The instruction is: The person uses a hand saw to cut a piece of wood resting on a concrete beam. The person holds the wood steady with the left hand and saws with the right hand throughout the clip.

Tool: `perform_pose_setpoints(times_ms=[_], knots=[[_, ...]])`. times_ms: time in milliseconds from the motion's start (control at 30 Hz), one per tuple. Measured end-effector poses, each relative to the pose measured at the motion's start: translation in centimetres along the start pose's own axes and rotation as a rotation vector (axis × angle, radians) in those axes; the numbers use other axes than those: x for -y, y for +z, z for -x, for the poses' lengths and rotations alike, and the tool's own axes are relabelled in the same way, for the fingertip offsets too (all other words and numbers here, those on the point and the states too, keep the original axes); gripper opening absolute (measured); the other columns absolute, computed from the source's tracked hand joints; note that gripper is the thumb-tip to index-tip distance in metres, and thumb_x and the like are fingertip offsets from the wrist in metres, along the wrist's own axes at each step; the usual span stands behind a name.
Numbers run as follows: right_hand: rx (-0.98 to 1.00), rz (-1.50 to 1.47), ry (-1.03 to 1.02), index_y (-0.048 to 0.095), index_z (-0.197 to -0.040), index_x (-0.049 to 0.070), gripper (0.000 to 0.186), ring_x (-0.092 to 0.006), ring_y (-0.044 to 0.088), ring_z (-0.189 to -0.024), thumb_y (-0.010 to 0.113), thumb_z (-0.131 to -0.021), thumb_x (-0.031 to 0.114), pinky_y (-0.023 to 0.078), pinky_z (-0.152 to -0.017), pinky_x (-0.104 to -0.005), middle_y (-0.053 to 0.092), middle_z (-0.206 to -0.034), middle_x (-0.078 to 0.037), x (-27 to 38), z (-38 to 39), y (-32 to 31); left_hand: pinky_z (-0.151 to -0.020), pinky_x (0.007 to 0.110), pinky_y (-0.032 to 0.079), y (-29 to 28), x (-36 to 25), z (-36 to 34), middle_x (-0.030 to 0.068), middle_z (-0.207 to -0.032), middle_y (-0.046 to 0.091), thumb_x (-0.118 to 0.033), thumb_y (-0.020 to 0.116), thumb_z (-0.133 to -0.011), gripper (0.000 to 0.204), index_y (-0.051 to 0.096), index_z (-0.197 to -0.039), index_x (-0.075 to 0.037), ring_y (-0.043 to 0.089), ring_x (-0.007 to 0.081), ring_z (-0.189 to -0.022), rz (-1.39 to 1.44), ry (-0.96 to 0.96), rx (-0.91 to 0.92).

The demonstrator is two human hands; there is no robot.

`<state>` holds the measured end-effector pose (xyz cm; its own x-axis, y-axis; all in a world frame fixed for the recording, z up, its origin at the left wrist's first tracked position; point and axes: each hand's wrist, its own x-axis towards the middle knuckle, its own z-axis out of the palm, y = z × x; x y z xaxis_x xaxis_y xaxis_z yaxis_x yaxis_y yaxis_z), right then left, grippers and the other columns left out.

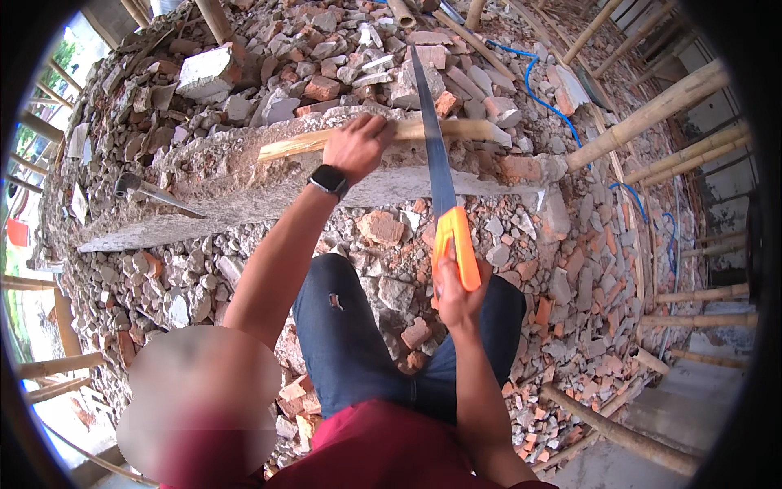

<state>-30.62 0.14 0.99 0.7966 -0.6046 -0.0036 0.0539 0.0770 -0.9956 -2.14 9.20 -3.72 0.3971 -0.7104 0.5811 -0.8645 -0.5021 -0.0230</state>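
Note:
A long strip of wood (297, 147) lies along the top of a broken concrete ledge (391, 181). My left hand (358, 148), with a watch (329, 180) on its wrist, is closed over the strip and presses it on the ledge. In my right hand (460, 292) is the orange handle of a hand saw (440, 163). Its blade points away from me and crosses the strip to the right of my left hand. I cannot make out how deep the teeth sit in the wood.
A hammer (155, 194) rests at the ledge's left end. Broken bricks and rubble (383, 228) cover the ground around my legs and beyond the ledge. Bamboo poles (652, 114) stand and lean at the right, near a blue hose (533, 77). A pale block (213, 75) sits at the far left.

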Motion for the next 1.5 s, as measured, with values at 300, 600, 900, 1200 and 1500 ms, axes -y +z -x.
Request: perform_pose_setpoints(times_ms=[300,600,900,1200,1500], knots=[[0.007,0.004,0.008,0.053,-0.068,0.000,0.022,-0.0035,0.043,-0.052,0.058,-0.089,0.001,0.031,-0.047,-0.0269,0.049,-0.059,0.004,-0.8,-1.7,-0.9,-0.082,0.039,0.060,-1.6,-0.8,-2.4,0.0050,-0.122,0.071,-0.013,0.058,-0.089,0.039,0.063,-0.128,-0.017,0.066,0.0255,-0.111,0.084,-0.123,0.276],[0.064,0.025,-0.088,0.050,-0.067,-0.001,0.027,-0.0035,0.041,-0.054,0.059,-0.092,0.004,0.029,-0.048,-0.0292,0.046,-0.058,0.004,1.6,-2.4,-0.5,-0.092,0.040,0.055,-1.0,0.9,-1.8,0.0061,-0.124,0.068,-0.005,0.060,-0.088,0.046,0.063,-0.132,-0.015,0.064,0.0277,-0.107,-0.025,-0.057,-0.117],[0.063,0.250,-0.237,0.051,-0.065,-0.001,0.023,-0.0083,0.043,-0.050,0.059,-0.086,0.002,0.033,-0.047,-0.0321,0.047,-0.053,-0.002,-1.6,-3.0,0.4,-0.100,0.049,0.041,-1.5,1.5,-2.2,0.0172,-0.118,0.062,-0.034,0.055,-0.099,0.048,0.059,-0.133,-0.001,0.052,0.0366,-0.113,0.163,-0.169,-0.068],[0.070,0.203,-0.226,0.052,-0.063,0.000,0.028,-0.0091,0.048,-0.045,0.055,-0.090,0.007,0.035,-0.044,-0.0288,0.049,-0.051,-0.001,-5.2,-1.6,-1.1,-0.084,0.044,0.038,1.1,-0.6,-3.2,0.0118,-0.095,0.058,-0.035,0.055,-0.100,0.028,0.057,-0.096,-0.007,0.054,0.0300,-0.098,0.004,-0.384,-0.160],[0.053,0.274,-0.292,0.056,-0.067,0.000,0.019,-0.0108,0.049,-0.046,0.061,-0.084,0.006,0.037,-0.045,-0.0305,0.049,-0.052,-0.003,-6.7,-0.3,-0.7,-0.083,0.045,0.043,0.7,0.4,-3.8,0.0111,-0.090,0.063,-0.031,0.054,-0.101,0.028,0.062,-0.089,-0.007,0.060,0.0311,-0.092,0.077,-0.391,-0.195]])
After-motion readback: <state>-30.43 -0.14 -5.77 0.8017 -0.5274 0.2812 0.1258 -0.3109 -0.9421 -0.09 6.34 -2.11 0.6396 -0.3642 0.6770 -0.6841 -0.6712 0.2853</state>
